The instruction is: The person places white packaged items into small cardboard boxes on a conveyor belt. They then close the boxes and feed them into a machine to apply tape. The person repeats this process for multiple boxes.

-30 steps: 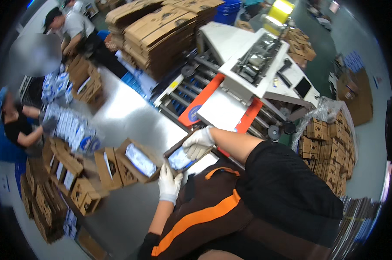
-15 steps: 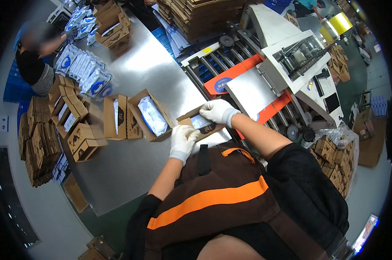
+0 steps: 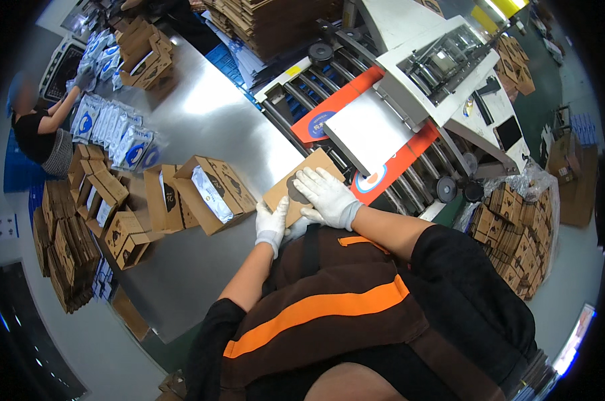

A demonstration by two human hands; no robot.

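A brown cardboard box (image 3: 324, 160) with a dark printed patch lies in front of me at the table's edge, its top flaps folded down. My right hand (image 3: 328, 199), in a white glove, lies flat on that top with fingers stretched. At the box's left near side, my left hand (image 3: 271, 224), also gloved, grips the edge with the thumb up along it. To the left stands an open box (image 3: 230, 194) with a white and blue packet (image 3: 211, 194) inside. Beside it is another open box (image 3: 154, 199) holding a white packet.
A machine with rollers and orange-red side guides (image 3: 422, 142) stands right of the metal table (image 3: 202, 267). White and blue packets (image 3: 112, 130) lie in rows at the far left, near a person (image 3: 38, 127). Flattened cardboard (image 3: 275, 27) is stacked at the back.
The box between my hands was open with a white packet showing; now its top is folded down. My right hand has moved from its far edge to flat on the top.
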